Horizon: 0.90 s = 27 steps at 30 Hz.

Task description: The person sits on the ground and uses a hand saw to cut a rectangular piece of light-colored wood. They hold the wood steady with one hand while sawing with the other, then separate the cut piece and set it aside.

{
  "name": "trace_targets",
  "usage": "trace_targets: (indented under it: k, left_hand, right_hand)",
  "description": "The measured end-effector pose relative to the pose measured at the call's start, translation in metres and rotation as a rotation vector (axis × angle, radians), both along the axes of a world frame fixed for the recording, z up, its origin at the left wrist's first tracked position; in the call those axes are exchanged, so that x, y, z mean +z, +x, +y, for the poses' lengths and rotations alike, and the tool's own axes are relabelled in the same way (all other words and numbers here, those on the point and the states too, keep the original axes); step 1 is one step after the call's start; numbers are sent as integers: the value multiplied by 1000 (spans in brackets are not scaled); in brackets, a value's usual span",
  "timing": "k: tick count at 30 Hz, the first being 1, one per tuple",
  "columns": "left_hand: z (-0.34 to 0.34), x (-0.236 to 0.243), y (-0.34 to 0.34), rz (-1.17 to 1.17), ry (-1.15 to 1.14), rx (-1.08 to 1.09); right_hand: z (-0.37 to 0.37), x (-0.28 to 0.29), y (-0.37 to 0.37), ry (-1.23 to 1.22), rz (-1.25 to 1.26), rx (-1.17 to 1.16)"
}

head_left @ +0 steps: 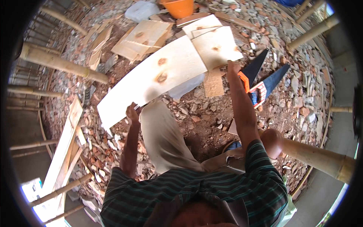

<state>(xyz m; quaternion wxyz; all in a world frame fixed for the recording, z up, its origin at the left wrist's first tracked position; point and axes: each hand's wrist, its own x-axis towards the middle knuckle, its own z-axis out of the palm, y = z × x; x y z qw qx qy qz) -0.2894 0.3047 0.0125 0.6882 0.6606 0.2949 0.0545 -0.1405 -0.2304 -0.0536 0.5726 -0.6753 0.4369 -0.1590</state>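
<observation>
A long pale wooden board with dark knots lies slanted across my bent leg. My left hand is closed at its near edge, close to the lower left end; a small whitish bit shows by the fingers, too small to name. At the board's far right end a shorter pale board meets it. My right hand grips that shorter board's near right corner, the fingers partly hidden. Just right of this hand, two handsaws lie on the rubble: one with an orange handle, one with a red-and-white handle.
Broken brick and stone cover the ground. Cut board pieces lie beyond the long board, near an orange bucket. Bamboo poles cross at the left, and another thick pole is at my right knee. Planks lean at the left.
</observation>
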Motion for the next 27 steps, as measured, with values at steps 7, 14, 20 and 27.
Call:
trace_targets:
  k: [7, 14, 20, 27]
  left_hand:
    - [46, -67, -45, 118, -613, 80]
    - [29, -75, -8, 37, -661, 69]
    - [3, -84, 3, 43, -697, 29]
    - [-30, -97, 1, 113, -741, -67]
  right_hand:
    - [-10, 15, -1, 472, -322, -124]
    - [-33, 92, -21, 610, -577, -230]
    - [17, 114, -51, 745, -822, -56]
    - [101, 100, -82, 541, -485, 18]
